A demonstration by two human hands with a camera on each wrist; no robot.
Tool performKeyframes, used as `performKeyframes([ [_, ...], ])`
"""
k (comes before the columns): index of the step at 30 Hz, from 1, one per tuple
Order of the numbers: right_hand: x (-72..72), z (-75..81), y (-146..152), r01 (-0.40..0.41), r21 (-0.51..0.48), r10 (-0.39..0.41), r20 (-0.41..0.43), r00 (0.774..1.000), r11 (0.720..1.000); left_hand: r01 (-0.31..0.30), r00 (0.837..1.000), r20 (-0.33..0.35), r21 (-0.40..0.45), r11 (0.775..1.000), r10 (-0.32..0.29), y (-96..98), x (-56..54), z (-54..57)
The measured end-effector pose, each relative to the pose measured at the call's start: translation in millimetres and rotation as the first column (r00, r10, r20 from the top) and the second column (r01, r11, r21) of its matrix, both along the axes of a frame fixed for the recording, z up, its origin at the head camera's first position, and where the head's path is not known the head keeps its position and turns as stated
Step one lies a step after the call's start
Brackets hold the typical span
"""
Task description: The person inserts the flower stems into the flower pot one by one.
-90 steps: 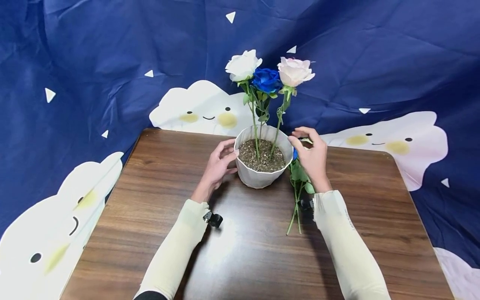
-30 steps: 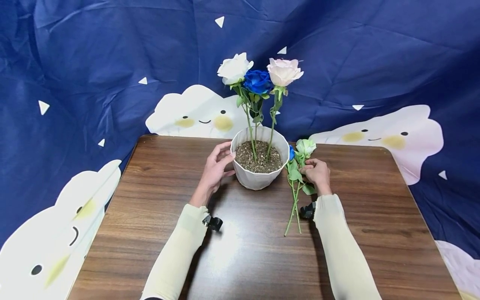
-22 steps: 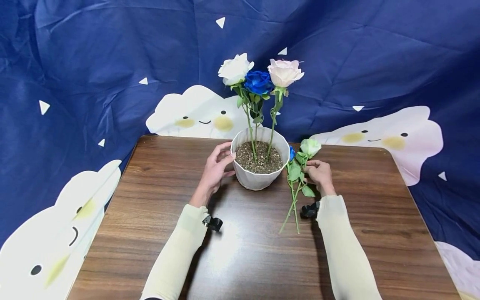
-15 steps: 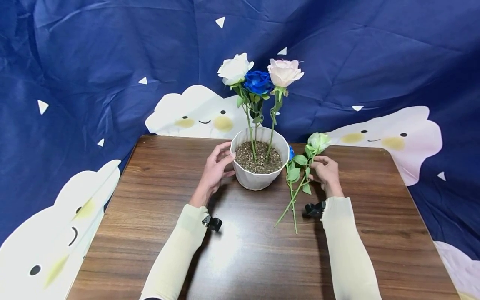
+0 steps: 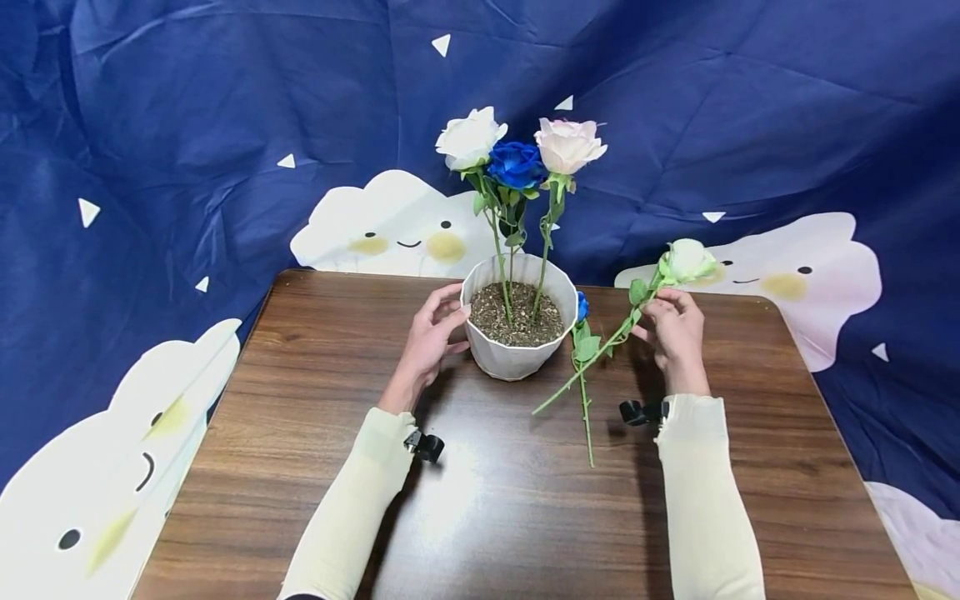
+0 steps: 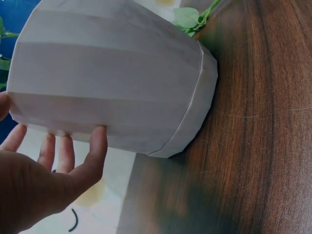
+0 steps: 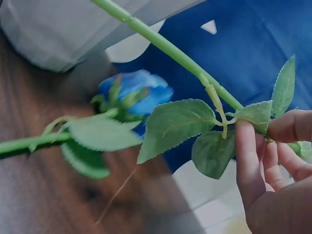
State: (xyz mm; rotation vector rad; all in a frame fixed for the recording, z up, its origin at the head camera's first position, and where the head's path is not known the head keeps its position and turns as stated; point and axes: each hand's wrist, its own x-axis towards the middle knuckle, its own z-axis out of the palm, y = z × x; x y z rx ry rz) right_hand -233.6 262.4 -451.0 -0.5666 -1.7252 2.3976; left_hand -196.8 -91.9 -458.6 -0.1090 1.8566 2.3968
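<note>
My right hand (image 5: 677, 333) pinches the leafy upper stem of a pale green-white rose (image 5: 686, 260), its head up at the right and its stem slanting down left. In the right wrist view, the thumb and fingers meet at the rose's leaves (image 7: 180, 122). A white faceted flowerpot (image 5: 517, 360) stands upright on the table, filled with soil (image 5: 525, 327). Planted in it are a white rose (image 5: 471, 137), a blue rose (image 5: 517, 164) and a pale pink rose (image 5: 570, 146). My left hand (image 5: 426, 343) rests its fingertips against the pot's left side.
A second blue rose (image 5: 582, 307) lies on the brown wooden table (image 5: 480, 517) beside the pot's right side, partly hidden by it. The held rose's stem crosses over this one in the head view. Behind the table hangs a blue curtain (image 5: 225, 100) with clouds.
My right hand moved from by the pot's rim to the lying roses and took the green-white one. It draws that rose right and up, off the blue rose. The left hand stays at the pot.
</note>
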Motion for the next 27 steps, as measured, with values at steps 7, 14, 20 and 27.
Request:
performKeyframes([
  [7, -0.9, 29.5, -7, 0.043, -0.080, -0.054, -0.146, 0.988, 0.996, 0.002, 1.000, 0.008, -0.002, 1.000, -0.002, -0.3, -1.2, -0.5],
  [14, 0.1, 57.4, -12, 0.054, -0.184, -0.100, -0.255, 0.962, 0.982, -0.004, 1.000, 0.011, -0.003, 1.000, 0.004, -0.2, -1.3, -0.8],
  [20, 2.5, 80.0, -16, 0.082, -0.219, -0.147, -0.296, 0.944, 0.972, -0.003, 1.000, 0.009, -0.004, 1.000, 0.003, -0.2, -1.5, -1.2],
  [27, 1.1, 91.6, -25, 0.109, -0.267, -0.203, -0.356, 0.912, 0.957, -0.006, 1.000, 0.012, -0.009, 1.000, 0.006, -0.2, -0.9, -0.8],
])
